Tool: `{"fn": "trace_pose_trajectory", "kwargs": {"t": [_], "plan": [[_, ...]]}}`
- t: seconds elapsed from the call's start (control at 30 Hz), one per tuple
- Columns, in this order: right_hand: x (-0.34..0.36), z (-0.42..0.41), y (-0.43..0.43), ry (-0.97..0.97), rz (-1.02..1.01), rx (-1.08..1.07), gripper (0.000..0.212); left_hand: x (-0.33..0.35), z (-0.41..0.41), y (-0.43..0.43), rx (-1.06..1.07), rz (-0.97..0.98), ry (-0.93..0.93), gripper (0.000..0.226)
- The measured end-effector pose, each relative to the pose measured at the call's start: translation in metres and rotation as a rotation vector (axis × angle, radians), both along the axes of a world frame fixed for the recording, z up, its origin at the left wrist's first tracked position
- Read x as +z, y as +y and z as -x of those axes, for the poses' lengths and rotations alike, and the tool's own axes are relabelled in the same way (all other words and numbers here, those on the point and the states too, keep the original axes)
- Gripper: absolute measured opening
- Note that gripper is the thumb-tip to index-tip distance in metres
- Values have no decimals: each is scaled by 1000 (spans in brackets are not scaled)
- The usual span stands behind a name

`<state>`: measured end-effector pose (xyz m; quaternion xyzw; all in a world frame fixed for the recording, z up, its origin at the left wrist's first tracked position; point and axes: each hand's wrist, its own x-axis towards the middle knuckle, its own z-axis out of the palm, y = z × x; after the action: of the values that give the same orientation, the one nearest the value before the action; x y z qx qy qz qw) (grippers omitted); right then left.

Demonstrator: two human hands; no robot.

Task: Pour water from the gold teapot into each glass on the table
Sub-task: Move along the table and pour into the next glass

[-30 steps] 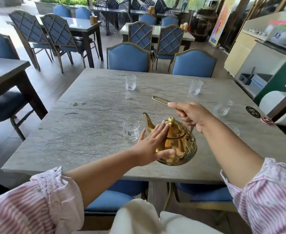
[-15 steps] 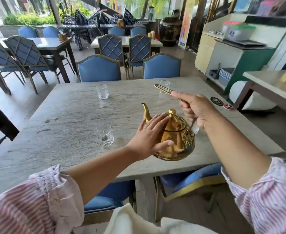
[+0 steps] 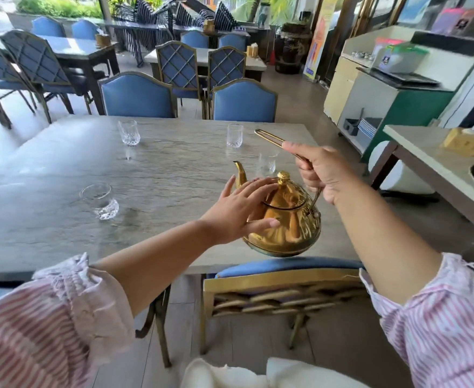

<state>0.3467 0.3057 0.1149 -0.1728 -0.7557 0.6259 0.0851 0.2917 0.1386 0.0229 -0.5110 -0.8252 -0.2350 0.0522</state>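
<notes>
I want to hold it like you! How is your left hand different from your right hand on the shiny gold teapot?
The left hand lies with straight fingers against the side and lid of the round shiny gold teapot; the right hand curls round its thin gold wire handle. The left hand sits lower, the right hand higher, above the lid. Both touch the teapot.

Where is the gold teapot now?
Head view, right of centre: the gold teapot hangs over the near edge of the table, between left hand and right hand.

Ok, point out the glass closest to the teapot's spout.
The blurred glass just right of the gold teapot spout; the far two and near-left one stand farther off.
</notes>
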Motion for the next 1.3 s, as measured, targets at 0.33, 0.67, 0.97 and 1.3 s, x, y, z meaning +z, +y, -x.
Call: {"fn": "trace_pose_trajectory", "kwargs": {"t": [0.33, 0.67, 0.97, 1.3], "plan": [[-9, -4, 89, -10, -24, -3, 52, -5, -3, 85, -44, 101, -169, 88], [-25, 23, 145, -78, -79, 44, 50, -21, 6, 144, -45, 215, -324, 95], [-35, 73, 176, -194, -237, 351, 48, -31, 11, 173, 108, 270, -426, 98], [-34, 106, 167, -205, -406, 523, 44, -31, 9, 177, 267, 231, -504, 88]]}}
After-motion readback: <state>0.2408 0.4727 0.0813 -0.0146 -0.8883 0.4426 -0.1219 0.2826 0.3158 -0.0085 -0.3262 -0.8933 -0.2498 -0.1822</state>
